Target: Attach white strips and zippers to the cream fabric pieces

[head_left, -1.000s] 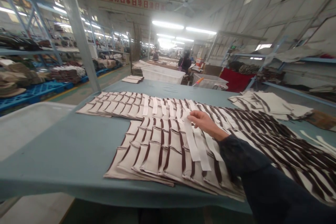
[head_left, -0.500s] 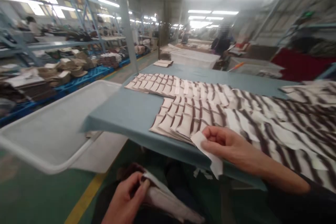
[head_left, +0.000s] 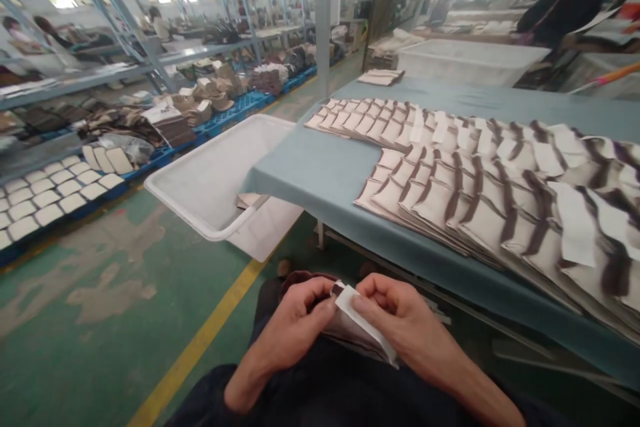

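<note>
Low in the head view, above the lap, my left hand (head_left: 303, 317) pinches the edge of a folded cream and dark brown fabric piece (head_left: 345, 330). My right hand (head_left: 395, 310) is closed on a white paper strip (head_left: 367, 320), its upper end against the fabric's edge beside my left fingertips. Much of the fabric is hidden beneath the hands and strip. On the table beyond lie overlapping rows of cream pieces with dark brown edges (head_left: 435, 197); white strips (head_left: 575, 227) rest on several of them.
The blue-green covered table (head_left: 310, 170) runs from centre to right. A white plastic bin (head_left: 175, 197) stands at its left end. Blue pallets (head_left: 240, 107) hold stacked pieces at the left. A person (head_left: 560, 13) is behind the table.
My right hand has moved from the table edge down and left with the paper strip, to the fabric in my left hand. The view has turned left and down.
</note>
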`<state>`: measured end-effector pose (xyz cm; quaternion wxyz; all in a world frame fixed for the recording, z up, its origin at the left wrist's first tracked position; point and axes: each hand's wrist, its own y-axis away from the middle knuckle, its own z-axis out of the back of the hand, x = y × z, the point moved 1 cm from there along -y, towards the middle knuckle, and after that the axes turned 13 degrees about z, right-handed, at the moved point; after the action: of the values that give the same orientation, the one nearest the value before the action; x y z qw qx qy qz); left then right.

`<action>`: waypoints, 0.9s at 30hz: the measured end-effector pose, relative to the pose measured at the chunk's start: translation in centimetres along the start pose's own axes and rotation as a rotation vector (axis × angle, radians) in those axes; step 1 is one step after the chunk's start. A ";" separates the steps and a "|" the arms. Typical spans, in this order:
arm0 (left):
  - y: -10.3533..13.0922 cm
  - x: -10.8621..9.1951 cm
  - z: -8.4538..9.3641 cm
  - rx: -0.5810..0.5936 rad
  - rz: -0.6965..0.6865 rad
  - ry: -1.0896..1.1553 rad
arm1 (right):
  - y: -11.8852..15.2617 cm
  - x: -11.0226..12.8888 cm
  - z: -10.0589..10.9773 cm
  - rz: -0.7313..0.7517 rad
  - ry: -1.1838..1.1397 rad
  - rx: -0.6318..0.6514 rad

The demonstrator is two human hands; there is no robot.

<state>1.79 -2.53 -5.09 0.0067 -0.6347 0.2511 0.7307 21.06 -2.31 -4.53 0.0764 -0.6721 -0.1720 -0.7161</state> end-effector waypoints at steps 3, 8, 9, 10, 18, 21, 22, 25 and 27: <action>0.3 0.6 0.1 0.007 -0.002 0.000 | 0.2 -0.8 -0.6 0.006 0.044 -0.019; 0.3 1.3 0.2 0.016 0.014 -0.010 | 0.3 -1.6 -1.1 0.017 0.116 -0.034; 0.3 1.4 0.2 0.021 0.018 -0.006 | 0.3 -1.7 -1.1 0.022 0.137 -0.044; 0.3 1.4 0.2 0.028 0.022 0.002 | 0.3 -1.8 -1.1 0.024 0.160 -0.055; 0.0 2.1 0.3 0.029 0.027 -0.032 | 0.0 -2.7 -0.9 0.020 0.226 -0.044; -0.1 2.4 0.4 0.006 0.020 -0.076 | -0.3 -2.7 -0.9 -0.002 0.241 -0.020; 0.0 2.4 0.3 -0.003 0.018 -0.081 | -0.3 -2.7 -0.9 -0.004 0.251 -0.014; 0.1 2.6 0.3 -0.025 0.014 -0.071 | -0.5 -2.6 -1.0 -0.002 0.287 -0.003; 0.2 2.7 0.2 -0.032 0.015 -0.059 | -0.5 -2.6 -1.0 0.013 0.333 -0.002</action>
<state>1.03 -3.43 -7.49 -0.0015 -0.6109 0.2438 0.7532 20.18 -2.48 -7.22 0.1079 -0.5455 -0.1518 -0.8171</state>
